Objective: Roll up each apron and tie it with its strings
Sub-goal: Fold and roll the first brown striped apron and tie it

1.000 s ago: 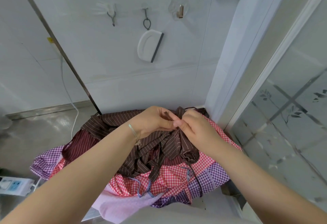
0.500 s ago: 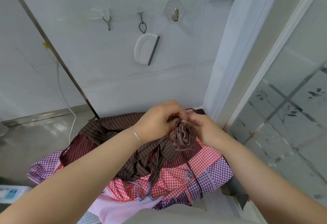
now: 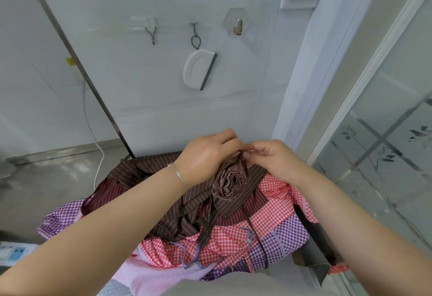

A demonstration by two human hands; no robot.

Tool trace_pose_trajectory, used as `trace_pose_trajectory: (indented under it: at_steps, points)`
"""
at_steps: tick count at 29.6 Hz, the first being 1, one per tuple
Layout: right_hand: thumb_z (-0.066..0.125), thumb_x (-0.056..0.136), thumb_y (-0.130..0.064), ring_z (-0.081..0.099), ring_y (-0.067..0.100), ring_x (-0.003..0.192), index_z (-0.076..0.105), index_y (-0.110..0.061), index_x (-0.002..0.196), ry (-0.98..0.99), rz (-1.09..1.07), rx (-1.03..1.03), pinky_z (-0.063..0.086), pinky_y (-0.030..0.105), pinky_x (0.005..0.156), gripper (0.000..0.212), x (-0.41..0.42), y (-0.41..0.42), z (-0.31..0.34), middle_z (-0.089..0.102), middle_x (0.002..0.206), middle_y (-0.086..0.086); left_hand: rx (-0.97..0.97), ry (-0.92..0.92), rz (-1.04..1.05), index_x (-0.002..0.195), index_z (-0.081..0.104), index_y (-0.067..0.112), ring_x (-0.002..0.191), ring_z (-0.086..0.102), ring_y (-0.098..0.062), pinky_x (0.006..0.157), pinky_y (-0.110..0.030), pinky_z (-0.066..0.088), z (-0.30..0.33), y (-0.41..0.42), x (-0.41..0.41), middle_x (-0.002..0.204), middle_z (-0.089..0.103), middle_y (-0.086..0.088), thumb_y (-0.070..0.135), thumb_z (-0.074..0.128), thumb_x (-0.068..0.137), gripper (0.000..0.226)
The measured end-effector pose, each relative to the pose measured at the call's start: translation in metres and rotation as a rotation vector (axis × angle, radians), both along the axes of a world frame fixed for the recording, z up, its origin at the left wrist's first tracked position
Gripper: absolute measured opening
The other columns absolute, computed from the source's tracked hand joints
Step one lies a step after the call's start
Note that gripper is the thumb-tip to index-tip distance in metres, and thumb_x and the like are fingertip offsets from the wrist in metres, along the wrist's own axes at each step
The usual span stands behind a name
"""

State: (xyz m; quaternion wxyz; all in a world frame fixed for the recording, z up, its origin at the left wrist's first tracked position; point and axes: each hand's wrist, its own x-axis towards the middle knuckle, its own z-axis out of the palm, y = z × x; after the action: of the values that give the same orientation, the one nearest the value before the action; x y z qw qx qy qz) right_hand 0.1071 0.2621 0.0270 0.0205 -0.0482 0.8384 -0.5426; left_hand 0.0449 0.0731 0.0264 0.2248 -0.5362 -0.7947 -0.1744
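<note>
A person's left hand (image 3: 205, 155) and right hand (image 3: 273, 157) meet above a heap of aprons (image 3: 268, 232) piled against a tiled wall (image 3: 163, 73), both pinching the top of a brown pinstriped apron (image 3: 231, 181) that is now wound into a tight coil. A second ago the same cloth hung as a loose bunch between the fingertips; half a second ago the first turns had appeared; now the spiral end of the roll faces the camera and looks firmer and fuller. The left hand's fingers curl round the upper side of the roll, while the right hand's thumb and forefinger nip a fold at its top edge. The rest of the brown apron trails down and to the left over the red-checked and purple-checked aprons beneath, and a brown strap (image 3: 205, 230) dangles free below the roll, with a thin dark string (image 3: 257, 237) running down beside it. Judging from this, the rolling of this apron is well under way but unfinished, with loose cloth not yet taken in and no string round the bundle. The tying step appears to lie ahead. A white scraper (image 3: 198, 69) hangs from a hook on the wall behind.
</note>
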Motion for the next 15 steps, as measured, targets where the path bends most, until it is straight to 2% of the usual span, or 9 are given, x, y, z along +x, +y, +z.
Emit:
trace_pose_trajectory:
  at_steps: [5, 8, 10, 12, 15]
  points:
    - [0.062, 0.091, -0.01, 0.069, 0.008, 0.077, 0.066, -0.045, 0.087, 0.042, 0.0, 0.152, 0.05, 0.024, 0.086, 0.035, 0.0, 0.003, 0.016, 0.075, 0.08, 0.004, -0.065, 0.103, 0.023, 0.108, 0.046, 0.026, 0.053, 0.053, -0.021, 0.038, -0.025, 0.029, 0.004, -0.001, 0.004, 0.09, 0.06, -0.001, 0.025, 0.043, 0.087, 0.021]
    - [0.06, 0.092, -0.014, 0.068, 0.0, 0.072, 0.067, -0.041, 0.089, -0.002, 0.027, 0.165, 0.045, 0.011, 0.078, 0.028, 0.003, 0.006, 0.026, 0.074, 0.073, -0.003, -0.027, 0.149, 0.02, 0.105, 0.05, 0.026, 0.059, 0.058, -0.02, 0.036, -0.027, 0.034, 0.007, 0.0, 0.002, 0.088, 0.061, 0.001, 0.027, 0.046, 0.089, 0.017]
    - [0.057, 0.094, -0.015, 0.066, -0.004, 0.069, 0.065, -0.036, 0.091, -0.018, 0.055, 0.204, 0.043, 0.008, 0.073, 0.022, 0.004, 0.007, 0.031, 0.071, 0.064, -0.01, -0.017, 0.167, -0.004, 0.106, 0.053, 0.025, 0.064, 0.06, -0.019, 0.037, -0.029, 0.039, 0.007, 0.002, -0.001, 0.088, 0.061, 0.001, 0.027, 0.049, 0.09, 0.017]
    - [0.055, 0.093, -0.013, 0.06, -0.007, 0.061, 0.062, -0.033, 0.089, 0.003, 0.069, 0.309, 0.042, 0.014, 0.068, 0.021, 0.003, 0.007, 0.034, 0.067, 0.057, -0.017, -0.028, 0.199, -0.03, 0.109, 0.052, 0.025, 0.063, 0.059, -0.019, 0.038, -0.03, 0.039, 0.007, 0.004, -0.002, 0.087, 0.06, 0.001, 0.025, 0.049, 0.09, 0.02]
    - [0.058, 0.088, -0.013, 0.049, -0.001, 0.05, 0.057, -0.032, 0.084, 0.048, 0.053, 0.381, 0.04, 0.023, 0.061, 0.019, 0.004, 0.007, 0.037, 0.059, 0.051, -0.019, -0.022, 0.215, -0.034, 0.109, 0.051, 0.024, 0.062, 0.058, -0.018, 0.037, -0.028, 0.037, 0.01, 0.008, -0.001, 0.085, 0.06, 0.001, 0.025, 0.047, 0.09, 0.02]
